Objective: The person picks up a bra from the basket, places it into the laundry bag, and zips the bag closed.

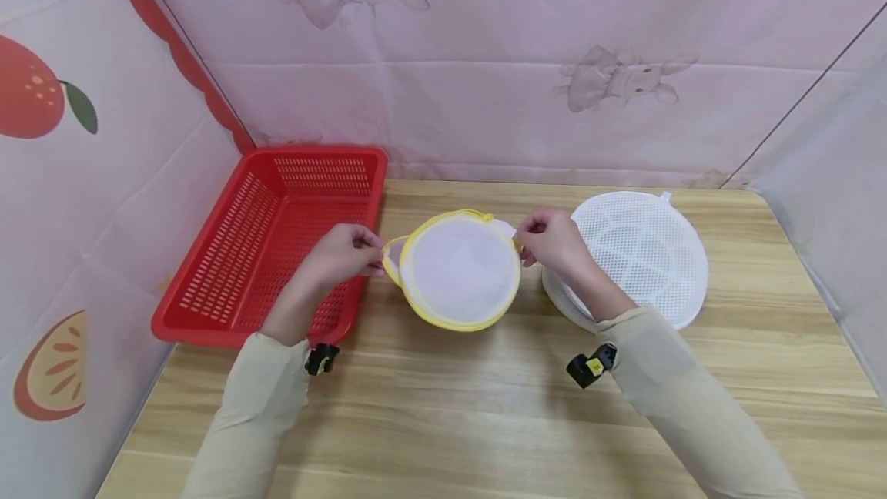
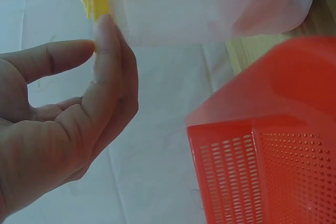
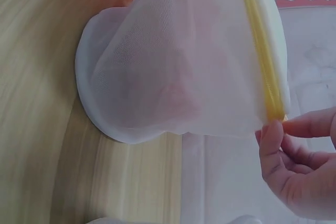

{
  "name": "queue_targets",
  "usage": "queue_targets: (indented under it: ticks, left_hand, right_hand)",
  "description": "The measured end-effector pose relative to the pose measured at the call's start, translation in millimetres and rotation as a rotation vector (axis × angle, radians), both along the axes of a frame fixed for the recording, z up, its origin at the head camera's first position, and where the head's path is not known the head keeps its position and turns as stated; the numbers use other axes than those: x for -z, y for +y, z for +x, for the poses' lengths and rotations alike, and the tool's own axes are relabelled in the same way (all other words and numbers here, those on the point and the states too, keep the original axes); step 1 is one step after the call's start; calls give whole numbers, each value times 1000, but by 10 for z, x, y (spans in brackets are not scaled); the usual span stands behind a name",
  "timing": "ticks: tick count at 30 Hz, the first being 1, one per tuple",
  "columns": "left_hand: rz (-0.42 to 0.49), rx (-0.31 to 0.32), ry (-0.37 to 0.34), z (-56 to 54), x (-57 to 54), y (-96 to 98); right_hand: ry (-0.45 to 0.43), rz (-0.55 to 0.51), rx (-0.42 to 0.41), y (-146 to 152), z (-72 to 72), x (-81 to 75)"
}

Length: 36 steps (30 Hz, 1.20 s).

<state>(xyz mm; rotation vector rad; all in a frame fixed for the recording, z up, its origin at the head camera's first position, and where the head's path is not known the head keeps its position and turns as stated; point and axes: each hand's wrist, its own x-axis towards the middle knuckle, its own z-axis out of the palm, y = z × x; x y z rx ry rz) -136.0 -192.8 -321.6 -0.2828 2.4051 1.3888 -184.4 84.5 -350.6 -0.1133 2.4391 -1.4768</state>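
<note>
A white mesh laundry bag [image 1: 460,272] with yellow trim is held up over the middle of the table, its round face toward the head camera. My left hand [image 1: 346,252] pinches the yellow edge at its left side between thumb and fingertips. On the opposite side, my right hand [image 1: 554,241] pinches the rim near a yellow band. The right wrist view shows the sheer body of the bag [image 3: 152,72] hanging from that yellow zipper band [image 3: 265,61], with its rounded lower end near the tabletop. Something pinkish shows faintly through the mesh; whether it is inside I cannot tell.
A red slotted plastic basket [image 1: 377,214] stands at the left, close beside my left hand. To the right, partly behind my right forearm, is a round white mesh bag [image 1: 644,252] with a coarser weave. Printed cloth walls [image 1: 471,122] border the wooden table [image 1: 443,414].
</note>
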Motion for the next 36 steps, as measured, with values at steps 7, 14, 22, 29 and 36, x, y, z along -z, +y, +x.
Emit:
queue_targets:
  ticks: [7,14,22,29,36]
  left_hand:
    - [31,23,7,-2,56,14]
    - [18,54,1,1,64,34]
    - [-4,106,-5,-7,94,31]
    - [-26,136,30,-7,121,59]
    - [-26,138,12,0,168,83]
  right_hand:
    - [-23,-59,-38,-41,-7,73]
    - [4,-63,-86,-57,14,74]
    - [28,0,-111,-60,9,67]
    - [94,59,-179,-53,38,97]
    - [27,164,-244,-16,76,175]
